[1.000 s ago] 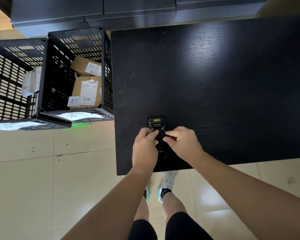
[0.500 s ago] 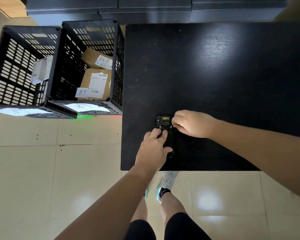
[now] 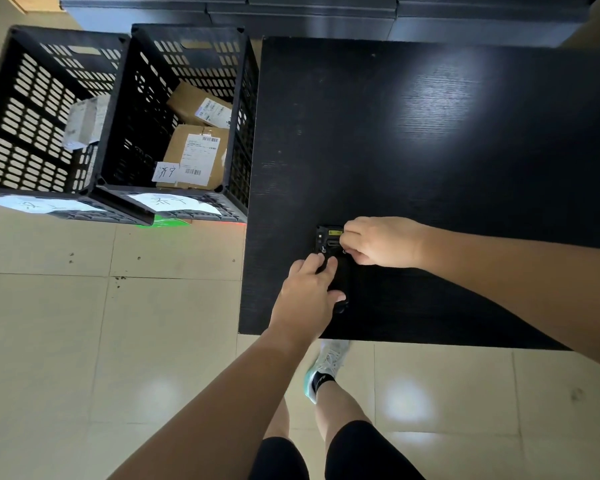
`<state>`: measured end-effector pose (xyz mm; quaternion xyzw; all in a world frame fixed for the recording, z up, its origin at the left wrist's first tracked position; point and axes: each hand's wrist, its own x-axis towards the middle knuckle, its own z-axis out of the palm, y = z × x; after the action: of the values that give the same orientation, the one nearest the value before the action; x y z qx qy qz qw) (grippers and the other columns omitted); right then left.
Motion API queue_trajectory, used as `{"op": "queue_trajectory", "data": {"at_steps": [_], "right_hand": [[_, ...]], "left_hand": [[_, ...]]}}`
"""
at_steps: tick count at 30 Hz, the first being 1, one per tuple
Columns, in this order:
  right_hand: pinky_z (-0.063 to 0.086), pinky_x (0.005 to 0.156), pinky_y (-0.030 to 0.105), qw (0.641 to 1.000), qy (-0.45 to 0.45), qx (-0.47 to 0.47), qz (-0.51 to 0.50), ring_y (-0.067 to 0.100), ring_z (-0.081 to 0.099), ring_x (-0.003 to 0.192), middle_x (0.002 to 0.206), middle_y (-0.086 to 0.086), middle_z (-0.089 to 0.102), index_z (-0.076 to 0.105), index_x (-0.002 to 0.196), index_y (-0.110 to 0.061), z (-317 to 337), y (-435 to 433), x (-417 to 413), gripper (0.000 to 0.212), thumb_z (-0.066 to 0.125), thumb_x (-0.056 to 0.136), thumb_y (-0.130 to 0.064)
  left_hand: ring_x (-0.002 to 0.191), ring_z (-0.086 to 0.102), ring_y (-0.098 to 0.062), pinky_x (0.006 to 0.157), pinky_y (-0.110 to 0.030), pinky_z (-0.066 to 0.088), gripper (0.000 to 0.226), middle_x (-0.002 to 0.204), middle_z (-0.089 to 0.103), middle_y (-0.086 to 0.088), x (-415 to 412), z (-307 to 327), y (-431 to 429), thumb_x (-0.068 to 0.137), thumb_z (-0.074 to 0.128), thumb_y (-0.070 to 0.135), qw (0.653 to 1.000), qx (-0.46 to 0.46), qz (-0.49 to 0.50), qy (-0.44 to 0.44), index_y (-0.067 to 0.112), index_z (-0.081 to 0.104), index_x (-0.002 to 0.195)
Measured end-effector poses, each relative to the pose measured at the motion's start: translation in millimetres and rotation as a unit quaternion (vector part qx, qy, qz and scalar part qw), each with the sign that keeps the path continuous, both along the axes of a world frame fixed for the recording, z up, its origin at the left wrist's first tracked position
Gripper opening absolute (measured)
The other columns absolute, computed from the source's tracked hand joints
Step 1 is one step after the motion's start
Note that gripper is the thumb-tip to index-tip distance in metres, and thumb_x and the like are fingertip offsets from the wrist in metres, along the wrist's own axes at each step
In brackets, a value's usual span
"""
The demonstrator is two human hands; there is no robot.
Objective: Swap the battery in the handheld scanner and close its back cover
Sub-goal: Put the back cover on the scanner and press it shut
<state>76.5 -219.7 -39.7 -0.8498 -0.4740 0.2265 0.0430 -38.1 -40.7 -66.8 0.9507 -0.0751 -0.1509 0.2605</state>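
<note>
Right hand (image 3: pixel 385 241) fingers (image 3: pixel 347 236): curled, pinching at the top right corner of the black handheld scanner (image 3: pixel 329 238). Left hand (image 3: pixel 305 296) fingers (image 3: pixel 318 264): extended, pressing its left side. Scanner: flat on black woodgrain tabletop (image 3: pixel 430 150), near edge. To its left: black slotted plastic crates (image 3: pixel 187 34).

A black slotted crate (image 3: pixel 146 98) stands on the tiled floor (image 3: pixel 84 341) at nine o'clock of the black table (image 3: pixel 430 168), holding two labelled cardboard parcels (image 3: pixel 194 157); a second crate (image 3: pixel 32 109), at its nine o'clock, holds a pale packet (image 3: pixel 84 123).
</note>
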Motion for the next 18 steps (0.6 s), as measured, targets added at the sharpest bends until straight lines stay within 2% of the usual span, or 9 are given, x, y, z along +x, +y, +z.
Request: {"op": "queue_trajectory", "data": {"at_steps": [4,8,14,16,18], "right_hand": [[0.051,0.073,0.033,0.999,0.005,0.001,-0.036,0.020,0.056,0.089,0.100,0.006,0.059,0.061,0.109,-0.007,-1.9,0.7,-4.3,0.023,0.048,0.100,-0.024],[0.052,0.071,0.034,0.989,0.009,0.012,-0.144,0.024,0.061,0.085,0.098,0.010,0.061,0.062,0.106,-0.004,-3.7,6.2,-19.9,0.025,0.048,0.099,-0.024],[0.052,0.074,0.034,0.947,0.053,0.014,-0.318,0.022,0.060,0.087,0.103,0.010,0.060,0.062,0.108,-0.006,-7.8,17.7,-39.2,0.023,0.051,0.098,-0.024],[0.054,0.077,0.036,0.931,0.065,0.026,-0.359,0.023,0.061,0.089,0.103,0.009,0.060,0.063,0.107,-0.007,-8.6,19.7,-42.7,0.021,0.053,0.097,-0.023],[0.052,0.073,0.032,0.918,0.076,0.047,-0.387,0.022,0.061,0.087,0.101,0.007,0.060,0.065,0.104,-0.008,-10.0,19.2,-44.1,0.018,0.057,0.095,-0.022]], "left_hand": [[0.113,0.047,-0.025,0.090,-0.040,0.052,0.062,0.127,0.052,-0.005,-0.9,0.1,-0.2,0.084,0.073,0.031,1.000,0.000,0.003,-0.002,0.012,0.050,0.139],[0.113,0.046,-0.025,0.089,-0.039,0.051,0.062,0.127,0.051,-0.005,-0.6,0.6,-1.6,0.085,0.072,0.030,1.000,0.003,0.002,0.003,0.012,0.049,0.140],[0.113,0.046,-0.025,0.089,-0.038,0.051,0.060,0.126,0.052,-0.005,-1.3,0.5,-2.2,0.085,0.073,0.028,1.000,0.006,0.004,0.002,0.012,0.051,0.138],[0.114,0.046,-0.025,0.090,-0.038,0.051,0.060,0.127,0.052,-0.006,-0.8,0.1,-2.6,0.085,0.073,0.028,1.000,0.005,0.002,0.002,0.011,0.051,0.138],[0.117,0.045,-0.025,0.093,-0.039,0.050,0.060,0.130,0.051,-0.006,-0.8,-0.2,-2.7,0.087,0.071,0.029,1.000,0.005,0.000,0.006,0.012,0.049,0.139]]}}
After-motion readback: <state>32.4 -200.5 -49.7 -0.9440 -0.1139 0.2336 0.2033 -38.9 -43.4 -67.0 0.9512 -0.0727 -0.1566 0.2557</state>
